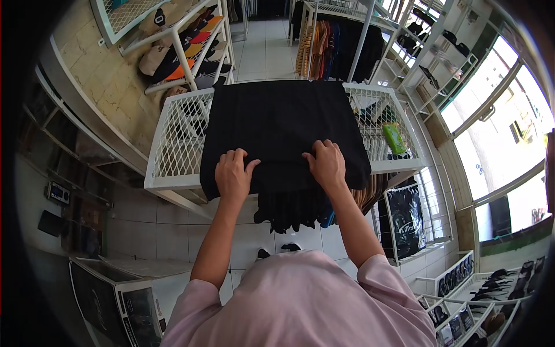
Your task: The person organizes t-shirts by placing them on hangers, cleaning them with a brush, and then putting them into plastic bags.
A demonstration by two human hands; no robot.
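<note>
A black cloth [283, 115], probably a folded garment, lies spread over the white mesh-topped rack [179, 139], its near edge hanging over the front. My left hand [233, 173] rests on the cloth's near left part, fingers slightly bent and thumb held apart. On the near right part lies my right hand [326, 166], posed much the same, its thumb pointing inward. A slight crease runs across the fabric between the two thumbs. Both hands touch the cloth from above; I see nothing else in them.
Dark clothes [289, 208] hang beneath the rack. A green packet [393, 137] lies on the mesh at right. Shelves with caps [196, 52] stand at back left, and a rail of shirts [326, 49] stands behind. Glass doors [491, 127] are at right.
</note>
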